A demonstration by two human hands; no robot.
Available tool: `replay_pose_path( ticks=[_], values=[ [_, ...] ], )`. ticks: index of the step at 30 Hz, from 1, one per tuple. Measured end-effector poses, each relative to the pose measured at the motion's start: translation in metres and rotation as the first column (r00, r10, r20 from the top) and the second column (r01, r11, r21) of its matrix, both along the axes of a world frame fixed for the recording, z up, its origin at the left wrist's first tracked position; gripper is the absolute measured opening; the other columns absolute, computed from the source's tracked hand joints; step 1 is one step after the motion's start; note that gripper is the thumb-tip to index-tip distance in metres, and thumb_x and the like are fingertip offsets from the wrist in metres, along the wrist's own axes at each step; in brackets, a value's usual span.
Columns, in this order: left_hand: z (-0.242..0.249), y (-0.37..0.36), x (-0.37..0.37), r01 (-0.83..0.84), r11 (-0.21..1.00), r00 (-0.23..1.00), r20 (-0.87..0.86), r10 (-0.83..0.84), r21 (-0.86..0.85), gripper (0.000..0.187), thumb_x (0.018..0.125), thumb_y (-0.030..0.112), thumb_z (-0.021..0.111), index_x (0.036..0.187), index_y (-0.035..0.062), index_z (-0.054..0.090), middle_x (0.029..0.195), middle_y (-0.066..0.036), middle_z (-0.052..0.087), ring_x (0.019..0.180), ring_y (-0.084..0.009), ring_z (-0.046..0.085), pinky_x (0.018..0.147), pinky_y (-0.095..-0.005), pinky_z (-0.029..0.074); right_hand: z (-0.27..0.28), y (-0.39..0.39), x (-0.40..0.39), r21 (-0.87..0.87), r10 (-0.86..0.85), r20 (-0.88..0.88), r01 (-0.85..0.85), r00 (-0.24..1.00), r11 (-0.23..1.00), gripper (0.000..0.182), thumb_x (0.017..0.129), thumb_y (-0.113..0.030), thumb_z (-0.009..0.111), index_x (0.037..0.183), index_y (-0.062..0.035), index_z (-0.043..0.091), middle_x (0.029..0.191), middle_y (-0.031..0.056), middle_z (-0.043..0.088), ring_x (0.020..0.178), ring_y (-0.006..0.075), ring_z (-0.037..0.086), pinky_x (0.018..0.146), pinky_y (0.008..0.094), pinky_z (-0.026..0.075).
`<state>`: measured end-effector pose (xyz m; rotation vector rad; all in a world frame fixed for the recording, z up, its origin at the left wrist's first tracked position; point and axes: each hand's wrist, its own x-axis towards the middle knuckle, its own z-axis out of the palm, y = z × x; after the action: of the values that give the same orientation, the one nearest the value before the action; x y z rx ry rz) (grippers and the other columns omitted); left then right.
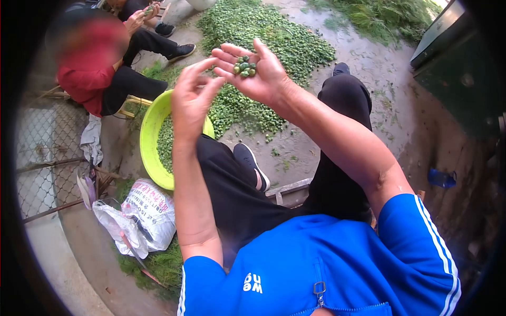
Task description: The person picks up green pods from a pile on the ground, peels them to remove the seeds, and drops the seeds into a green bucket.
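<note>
My right hand (pixel 258 73) is held palm up, its fingers nearly straight. A small cluster of round green fruits (pixel 245 67) lies on that palm, near the base of the fingers. Close beside its fingertips is my left hand (pixel 195 97), fingers loosely bent and thumb apart from them; I see nothing held in it. Below the left hand stands a yellow-green basin (pixel 153 158) with many of the same fruits (pixel 166 142) inside, partly covered by my forearm. A large heap of green fruits (pixel 263 31) spreads over the ground beyond both hands.
A person in a red top (pixel 87 79) sits at the left, with another person's hands (pixel 139 18) behind. A white printed sack (pixel 150 213) lies by feathery green branches (pixel 168 271). More branches (pixel 379 18) are piled at the back right, near a dark green metal panel (pixel 464 79).
</note>
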<state>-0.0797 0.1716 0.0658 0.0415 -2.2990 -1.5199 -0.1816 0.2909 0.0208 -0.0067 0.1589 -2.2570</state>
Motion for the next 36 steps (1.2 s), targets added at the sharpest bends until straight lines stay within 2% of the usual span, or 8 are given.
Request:
replay_pose_path(
  ticks=[6,17,24,27,30,32,34,36],
  values=[
    [-0.022,0.035,-0.029,-0.036,0.927,0.997,-0.074,0.009,-0.373,0.045,0.071,0.008,0.076,0.115,0.0058,0.062,0.099,-0.006,0.058,0.080,-0.0127,0.058,0.072,-0.0252,0.049,-0.006,0.000,-0.003,0.052,0.007,0.007,-0.007,1.000,0.999,0.063,0.098,-0.052,0.025,0.116,0.0026,0.049,0.117,0.0209,0.051,0.106,0.0299,0.051,0.095,0.0461,0.044],
    [-0.035,0.026,-0.027,0.008,0.969,0.998,0.066,0.008,-0.248,0.037,0.071,0.006,0.069,0.107,0.0069,0.062,0.098,-0.008,0.055,0.087,-0.0168,0.060,0.074,-0.0287,0.051,-0.018,-0.010,0.006,0.251,0.005,-0.026,0.002,1.000,0.968,0.058,0.100,-0.043,0.024,0.115,0.0043,0.055,0.096,0.0115,0.056,0.086,0.0212,0.056,0.088,0.0363,0.050],
    [-0.038,0.028,-0.026,-0.007,0.989,0.996,0.082,0.019,-0.145,0.029,0.071,0.005,0.067,0.100,0.0049,0.061,0.098,-0.008,0.054,0.082,-0.0162,0.059,0.071,-0.0284,0.051,-0.021,-0.010,0.006,0.314,0.026,-0.106,0.009,0.994,0.949,0.059,0.100,-0.043,0.023,0.114,0.0038,0.057,0.102,0.0140,0.059,0.089,0.0210,0.057,0.086,0.0367,0.050],
    [-0.048,0.027,-0.027,-0.019,0.962,1.000,0.018,0.025,-0.271,0.025,0.077,0.000,0.063,0.101,0.0037,0.060,0.100,-0.001,0.052,0.072,-0.0045,0.052,0.057,-0.0190,0.046,-0.021,-0.010,0.007,0.325,0.013,-0.147,0.036,0.989,0.945,0.060,0.101,-0.042,0.021,0.116,0.0043,0.055,0.111,0.0187,0.058,0.096,0.0246,0.058,0.088,0.0388,0.048],
    [-0.052,0.025,-0.026,0.003,0.985,1.000,-0.025,-0.007,-0.172,0.017,0.081,0.000,0.060,0.098,0.0030,0.060,0.095,0.000,0.052,0.068,-0.0041,0.051,0.053,-0.0182,0.043,-0.024,-0.010,0.004,0.231,0.017,-0.088,0.004,0.996,0.973,0.061,0.100,-0.042,0.018,0.122,0.0050,0.049,0.118,0.0210,0.056,0.102,0.0289,0.056,0.092,0.0426,0.046],
    [-0.046,0.023,-0.021,0.088,0.918,0.983,0.114,-0.142,0.387,0.013,0.085,0.000,0.057,0.097,0.0033,0.059,0.091,-0.001,0.051,0.065,-0.0040,0.048,0.050,-0.0175,0.039,-0.028,-0.009,0.003,0.217,0.070,-0.140,-0.039,0.988,0.975,0.061,0.100,-0.042,0.016,0.128,0.0056,0.042,0.123,0.0215,0.052,0.106,0.0314,0.054,0.094,0.0462,0.044],
    [-0.043,0.016,-0.022,0.118,0.839,0.976,0.094,-0.197,0.530,0.014,0.088,0.004,0.055,0.102,0.0030,0.056,0.087,-0.003,0.052,0.062,-0.0053,0.045,0.048,-0.0170,0.038,-0.020,-0.006,0.007,0.225,0.063,-0.099,-0.039,0.993,0.974,0.063,0.100,-0.043,0.014,0.130,0.0063,0.038,0.128,0.0219,0.048,0.108,0.0320,0.053,0.093,0.0466,0.045],
    [-0.037,0.010,-0.022,0.094,0.420,0.959,0.031,-0.283,0.903,0.012,0.089,0.006,0.054,0.101,0.0030,0.054,0.090,-0.007,0.057,0.064,-0.0083,0.048,0.045,-0.0165,0.037,-0.023,-0.010,0.005,0.142,0.041,-0.075,-0.030,0.996,0.989,0.064,0.100,-0.045,0.014,0.132,0.0066,0.036,0.125,0.0225,0.048,0.109,0.0320,0.052,0.089,0.0448,0.047]
  ],
)
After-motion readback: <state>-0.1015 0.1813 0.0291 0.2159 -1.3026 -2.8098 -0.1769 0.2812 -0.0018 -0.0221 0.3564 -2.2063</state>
